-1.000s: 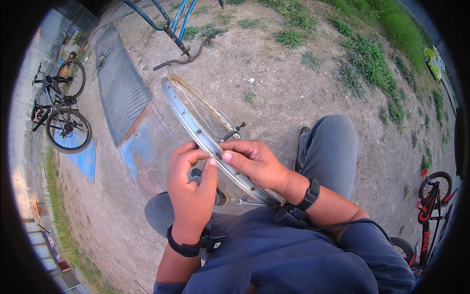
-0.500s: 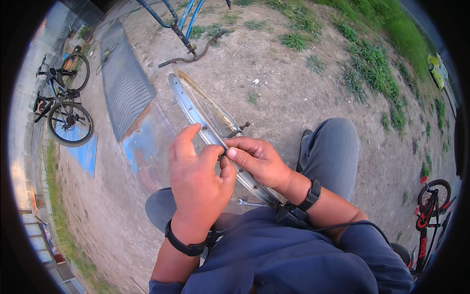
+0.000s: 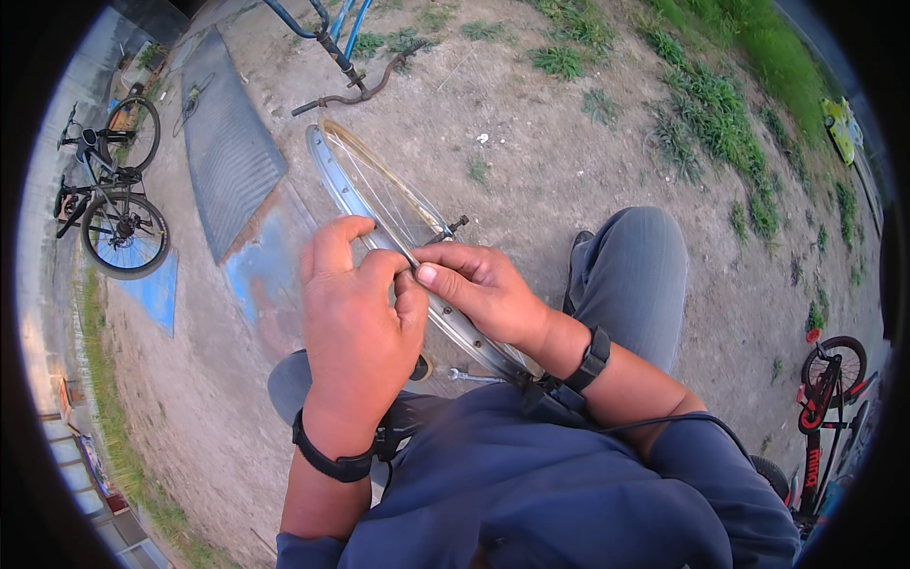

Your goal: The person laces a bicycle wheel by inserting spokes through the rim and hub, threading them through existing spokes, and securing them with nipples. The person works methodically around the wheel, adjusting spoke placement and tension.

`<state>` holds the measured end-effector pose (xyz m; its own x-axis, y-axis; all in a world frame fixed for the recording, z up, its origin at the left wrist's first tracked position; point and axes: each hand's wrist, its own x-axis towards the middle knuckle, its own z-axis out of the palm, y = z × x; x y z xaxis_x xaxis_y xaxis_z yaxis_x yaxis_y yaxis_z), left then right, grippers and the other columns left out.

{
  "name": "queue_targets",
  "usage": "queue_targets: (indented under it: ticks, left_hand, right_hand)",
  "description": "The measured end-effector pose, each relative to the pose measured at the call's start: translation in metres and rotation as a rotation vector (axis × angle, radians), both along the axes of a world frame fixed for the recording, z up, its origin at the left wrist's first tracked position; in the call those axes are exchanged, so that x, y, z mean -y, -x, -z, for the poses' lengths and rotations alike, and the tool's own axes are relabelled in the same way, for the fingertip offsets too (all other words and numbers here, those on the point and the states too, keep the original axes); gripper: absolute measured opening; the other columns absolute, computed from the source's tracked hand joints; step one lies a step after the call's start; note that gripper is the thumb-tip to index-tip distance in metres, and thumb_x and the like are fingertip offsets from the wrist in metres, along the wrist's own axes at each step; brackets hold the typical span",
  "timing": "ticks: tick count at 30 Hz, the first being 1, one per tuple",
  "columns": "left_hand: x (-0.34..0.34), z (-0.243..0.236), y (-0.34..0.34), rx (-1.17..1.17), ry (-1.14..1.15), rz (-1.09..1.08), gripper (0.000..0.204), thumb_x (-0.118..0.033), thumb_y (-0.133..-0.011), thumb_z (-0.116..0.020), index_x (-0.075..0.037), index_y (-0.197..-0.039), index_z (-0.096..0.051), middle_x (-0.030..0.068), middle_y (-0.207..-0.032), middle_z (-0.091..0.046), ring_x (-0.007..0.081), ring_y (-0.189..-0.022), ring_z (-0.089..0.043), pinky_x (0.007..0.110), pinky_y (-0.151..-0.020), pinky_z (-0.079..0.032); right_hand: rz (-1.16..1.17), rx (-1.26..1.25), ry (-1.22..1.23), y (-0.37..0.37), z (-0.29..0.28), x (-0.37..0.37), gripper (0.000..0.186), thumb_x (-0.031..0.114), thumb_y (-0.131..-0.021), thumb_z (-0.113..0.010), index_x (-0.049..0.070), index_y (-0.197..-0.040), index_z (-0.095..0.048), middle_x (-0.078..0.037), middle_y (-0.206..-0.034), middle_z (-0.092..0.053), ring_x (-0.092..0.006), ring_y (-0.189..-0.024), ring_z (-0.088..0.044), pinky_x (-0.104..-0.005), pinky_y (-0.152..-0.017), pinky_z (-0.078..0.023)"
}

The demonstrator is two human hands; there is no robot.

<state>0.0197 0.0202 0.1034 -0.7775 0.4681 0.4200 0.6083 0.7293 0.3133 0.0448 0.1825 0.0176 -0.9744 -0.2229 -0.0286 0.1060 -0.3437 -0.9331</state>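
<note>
A bare bicycle wheel (image 3: 343,190) with a silver rim and thin spokes stands tilted between my knees, with no tyre on it. Its axle (image 3: 457,227) sticks out beyond my right hand. My right hand (image 3: 495,302) is closed on the rim, thumb on its outer face. Beside it, my left hand (image 3: 349,318) pinches thumb and a finger together at the rim's outer face, another finger raised and bent. Whatever lies between those fingertips is hidden. Below the rim, a wrench (image 3: 474,376) rests on the ground near my lap.
Ahead lies a blue bicycle frame (image 3: 332,47) with rusty handlebars (image 3: 365,93). A dark bicycle (image 3: 112,180) stands at left near a corrugated sheet (image 3: 227,142) and a blue-painted panel (image 3: 261,275). A red and black bicycle (image 3: 823,408) is at right. Weeds (image 3: 725,123) grow on the dirt.
The whole scene has shifted slightly left and up in the picture. Both hands keep the same grip at the rim, and more of the wrench shows.
</note>
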Motion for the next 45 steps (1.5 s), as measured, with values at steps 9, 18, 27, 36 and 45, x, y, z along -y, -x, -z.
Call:
queue_targets:
  ticks: [9,18,27,36,45]
  left_hand:
    - [0.0,0.002,0.001,0.023,-0.028,-0.065,0.019,-0.003,-0.084,-0.073,-0.001,-0.102,-0.068,0.0213,-0.127,-0.059,0.0416,-0.12,-0.057,0.049,-0.097,-0.051]
    - [0.012,0.052,-0.002,0.454,-0.646,-0.179,0.019,0.003,-0.096,-0.064,-0.001,-0.114,-0.064,0.0136,-0.117,-0.068,0.0288,-0.109,-0.066,0.039,-0.097,-0.051]
    - [0.001,0.077,-0.003,0.475,-0.645,0.037,0.028,0.008,-0.093,-0.061,-0.002,-0.119,-0.066,0.0138,-0.118,-0.069,0.0306,-0.11,-0.067,0.038,-0.097,-0.052]
    - [-0.024,0.112,0.014,0.486,-0.726,0.205,0.032,0.009,-0.091,-0.062,-0.006,-0.12,-0.067,0.0148,-0.098,-0.072,0.0332,-0.089,-0.074,0.039,-0.077,-0.058]
    - [-0.048,0.124,0.023,0.761,-0.963,0.282,0.019,-0.004,-0.092,-0.076,-0.004,-0.108,-0.065,0.0098,-0.09,-0.069,0.0201,-0.078,-0.069,0.034,-0.07,-0.055]
  right_hand:
    - [-0.002,0.007,-0.022,0.001,-0.001,-0.002,0.037,0.027,-0.109,-0.062,-0.002,-0.13,-0.07,-0.006,-0.12,-0.072,-0.0112,-0.111,-0.064,-0.0292,-0.097,-0.052]
    - [-0.028,0.04,-0.091,-0.001,0.003,-0.021,0.042,0.03,-0.111,-0.056,-0.004,-0.134,-0.067,-0.012,-0.123,-0.074,-0.0171,-0.116,-0.066,-0.0339,-0.104,-0.05]
    - [-0.016,0.016,0.029,-0.003,-0.002,-0.033,0.046,0.032,-0.111,-0.055,-0.008,-0.133,-0.065,-0.021,-0.126,-0.071,-0.0283,-0.121,-0.068,-0.0414,-0.108,-0.051]
    - [0.055,0.058,-0.173,-0.005,-0.017,-0.048,0.044,0.03,-0.11,-0.056,-0.009,-0.127,-0.067,-0.02,-0.118,-0.074,-0.0264,-0.113,-0.07,-0.0393,-0.104,-0.053]
    - [0.294,0.241,-0.203,-0.01,-0.042,-0.049,0.042,0.023,-0.109,-0.052,-0.011,-0.132,-0.06,-0.013,-0.094,-0.07,-0.022,-0.09,-0.07,-0.0354,-0.089,-0.056]
